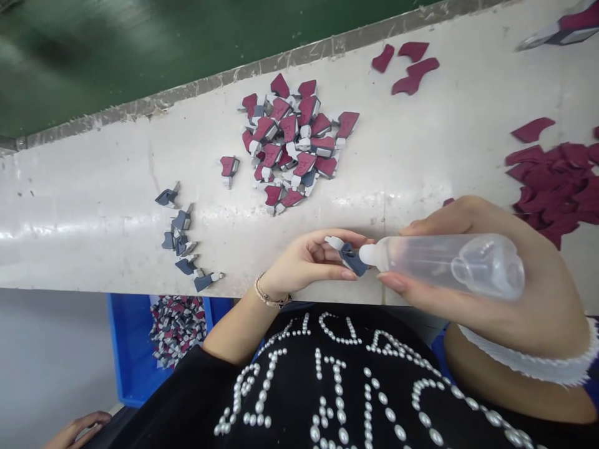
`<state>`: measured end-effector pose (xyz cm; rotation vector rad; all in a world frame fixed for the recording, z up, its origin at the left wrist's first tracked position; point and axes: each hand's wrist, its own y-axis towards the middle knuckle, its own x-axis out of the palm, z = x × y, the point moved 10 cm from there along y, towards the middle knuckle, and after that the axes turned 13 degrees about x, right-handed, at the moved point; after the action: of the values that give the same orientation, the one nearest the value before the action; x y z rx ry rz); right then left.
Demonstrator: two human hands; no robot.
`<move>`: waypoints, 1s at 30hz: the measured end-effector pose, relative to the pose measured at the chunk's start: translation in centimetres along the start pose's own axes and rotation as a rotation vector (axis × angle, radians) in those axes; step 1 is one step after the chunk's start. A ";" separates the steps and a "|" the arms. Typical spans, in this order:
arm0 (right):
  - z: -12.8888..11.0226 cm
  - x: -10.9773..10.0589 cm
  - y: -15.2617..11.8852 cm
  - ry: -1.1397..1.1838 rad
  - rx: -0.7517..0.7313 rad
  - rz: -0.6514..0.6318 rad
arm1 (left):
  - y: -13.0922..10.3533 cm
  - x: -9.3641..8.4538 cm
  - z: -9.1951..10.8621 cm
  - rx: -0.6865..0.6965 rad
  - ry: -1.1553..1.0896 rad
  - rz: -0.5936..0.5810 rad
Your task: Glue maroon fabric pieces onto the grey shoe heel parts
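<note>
My left hand (313, 259) pinches a small blue-grey and white part (352, 259) near the table's front edge. In my right hand (496, 312) is a translucent squeeze bottle (435, 262), lying sideways with its white tip against or just beside that part. Further back lies a heap of parts with maroon tops (289, 128), and one such part (229, 166) sits apart to its left. Several blue-grey parts (186, 266) form a loose row at the left. Loose maroon pieces (561, 181) are piled at the right.
A few maroon pieces (414, 50) lie at the back of the white table (93, 224). Below the front edge, a blue bin (124, 349) holds many small parts. Another person's hand (79, 430) shows at the bottom left. A tool-like object (561, 28) is at the top right.
</note>
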<state>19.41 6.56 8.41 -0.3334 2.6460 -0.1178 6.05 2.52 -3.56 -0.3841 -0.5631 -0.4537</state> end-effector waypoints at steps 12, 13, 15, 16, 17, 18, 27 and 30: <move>-0.9 0.1 -0.2 -0.023 -0.059 -0.002 | 0.0 -0.2 -0.1 0.020 0.030 0.009; -0.9 -0.1 -0.3 -0.033 -0.063 0.015 | 0.1 -0.2 -0.1 0.025 0.031 0.015; -1.0 -0.2 -0.4 -0.058 -0.063 0.038 | 0.1 -0.3 0.0 0.034 0.031 0.025; -1.1 -0.2 -0.5 -0.069 -0.066 0.044 | 0.1 -0.3 0.1 0.041 0.026 0.022; -1.2 -0.2 -0.5 -0.080 -0.075 0.045 | 0.1 -0.2 0.1 0.049 0.019 0.013; -1.5 0.0 -0.6 -0.091 -0.089 0.040 | 0.1 0.0 0.2 0.057 0.011 0.000; -1.6 0.3 -0.6 -0.105 -0.109 0.002 | 0.1 -0.1 0.2 0.051 0.010 0.016; -1.4 0.1 -0.7 -0.112 -0.085 0.027 | 0.2 0.2 0.4 0.075 -0.029 -0.012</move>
<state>18.88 5.92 9.69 -0.3220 2.5482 0.0216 6.16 2.76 -3.17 -0.3161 -0.6090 -0.4374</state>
